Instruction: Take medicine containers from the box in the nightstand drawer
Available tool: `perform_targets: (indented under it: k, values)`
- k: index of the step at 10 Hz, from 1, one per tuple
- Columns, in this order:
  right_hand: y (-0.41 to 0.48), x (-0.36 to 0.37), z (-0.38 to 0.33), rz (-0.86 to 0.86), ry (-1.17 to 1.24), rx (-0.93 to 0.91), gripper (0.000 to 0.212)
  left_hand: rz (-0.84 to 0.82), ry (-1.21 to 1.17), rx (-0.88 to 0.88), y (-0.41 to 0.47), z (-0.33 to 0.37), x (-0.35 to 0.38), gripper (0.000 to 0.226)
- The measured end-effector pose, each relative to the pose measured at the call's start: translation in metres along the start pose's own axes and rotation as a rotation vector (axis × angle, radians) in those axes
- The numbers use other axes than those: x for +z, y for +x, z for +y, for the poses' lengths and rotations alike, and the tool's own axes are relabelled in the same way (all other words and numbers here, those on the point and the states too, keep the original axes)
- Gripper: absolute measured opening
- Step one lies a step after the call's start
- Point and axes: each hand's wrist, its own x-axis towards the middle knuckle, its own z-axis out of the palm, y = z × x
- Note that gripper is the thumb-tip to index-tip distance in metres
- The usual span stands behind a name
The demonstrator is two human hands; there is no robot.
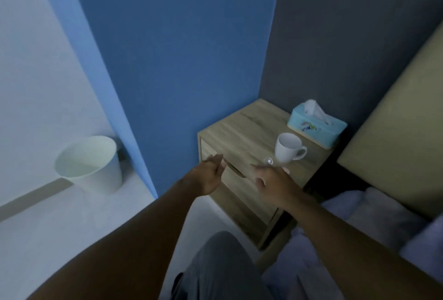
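A light wooden nightstand (242, 129) stands in the corner against the blue wall. Its top drawer (236, 175) looks shut, with a dark handle slot showing between my hands. My left hand (209, 176) is open, fingers stretched toward the drawer's left end. My right hand (271, 183) hovers open at the drawer's right end, just below the top's front edge. A small clear round object (269, 161) lies on the top just beyond my right fingers. No box or medicine containers are visible.
A white mug (287, 147) and a light blue tissue box (316, 127) stand on the nightstand top. A white waste bin (90, 163) sits on the floor at the left. The bed with a beige headboard (395, 136) and pale bedding fills the right. My knee (223, 268) is below.
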Motion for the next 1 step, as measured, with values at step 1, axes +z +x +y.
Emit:
perform_targets:
  k: [1]
  values:
    - [-0.0009, -0.0293, -0.0307, 0.09, -0.009, -0.063, 0.044, 0.064, 0.073, 0.083, -0.0257, 0.025, -0.0347, 0.055]
